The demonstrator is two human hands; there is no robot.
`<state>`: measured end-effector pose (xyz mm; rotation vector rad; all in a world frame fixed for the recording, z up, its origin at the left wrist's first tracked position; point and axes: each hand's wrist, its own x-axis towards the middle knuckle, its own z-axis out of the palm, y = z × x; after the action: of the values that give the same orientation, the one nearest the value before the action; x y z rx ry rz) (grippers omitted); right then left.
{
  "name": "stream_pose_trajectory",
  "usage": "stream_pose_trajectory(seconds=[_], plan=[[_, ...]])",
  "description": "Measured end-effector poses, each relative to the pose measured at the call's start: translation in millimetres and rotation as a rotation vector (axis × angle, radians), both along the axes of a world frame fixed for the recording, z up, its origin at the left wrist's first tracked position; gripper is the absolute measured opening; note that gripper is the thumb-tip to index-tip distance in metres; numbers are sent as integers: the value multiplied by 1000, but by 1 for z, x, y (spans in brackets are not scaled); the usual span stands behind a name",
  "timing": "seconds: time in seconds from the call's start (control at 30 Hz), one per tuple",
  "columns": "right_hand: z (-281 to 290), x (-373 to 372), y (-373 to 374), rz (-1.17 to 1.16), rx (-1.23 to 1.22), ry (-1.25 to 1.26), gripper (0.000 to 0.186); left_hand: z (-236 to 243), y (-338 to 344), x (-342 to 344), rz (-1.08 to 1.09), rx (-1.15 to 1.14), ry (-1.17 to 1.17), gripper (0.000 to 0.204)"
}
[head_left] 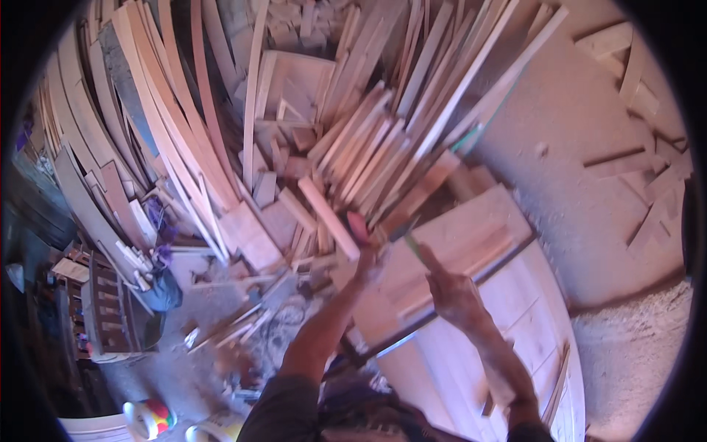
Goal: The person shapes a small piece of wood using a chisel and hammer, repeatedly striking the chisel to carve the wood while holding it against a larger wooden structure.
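My left hand (370, 259) is closed at the far left side of a wooden board (486, 214), and a small red object (359, 227) sticks out beyond its fingers; blur hides its kind. Over the same board, my right hand (454, 295) grips a thin green stick-like thing (414, 248) that points forward and left. A narrow wood strip (482, 254) lies lengthwise on the board, close to my right hand. Just left of the red object, a pinkish length of timber (328, 216) slants among other pieces.
Beneath the board is a pale panelled surface (508, 317) with a dark edge. Long planks (177, 110) and stacked strips (368, 147) lean and lie ahead. A slatted wooden frame (110, 302) and a white bucket (147, 418) stand left. Offcuts (618, 162) litter the right floor.
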<state>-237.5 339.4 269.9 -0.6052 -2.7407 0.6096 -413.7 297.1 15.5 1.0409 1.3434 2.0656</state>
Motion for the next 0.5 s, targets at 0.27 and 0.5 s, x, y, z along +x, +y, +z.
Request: stream_pose_trajectory(seconds=[0.27, 0.5], plan=[[-11, 6, 10, 66, 137, -206, 60, -26, 22, -17, 11, 31, -14, 22], [-44, 63, -8, -414, -214, 132, 66, -23, -18, -54, 18, -290, 442, 24]])
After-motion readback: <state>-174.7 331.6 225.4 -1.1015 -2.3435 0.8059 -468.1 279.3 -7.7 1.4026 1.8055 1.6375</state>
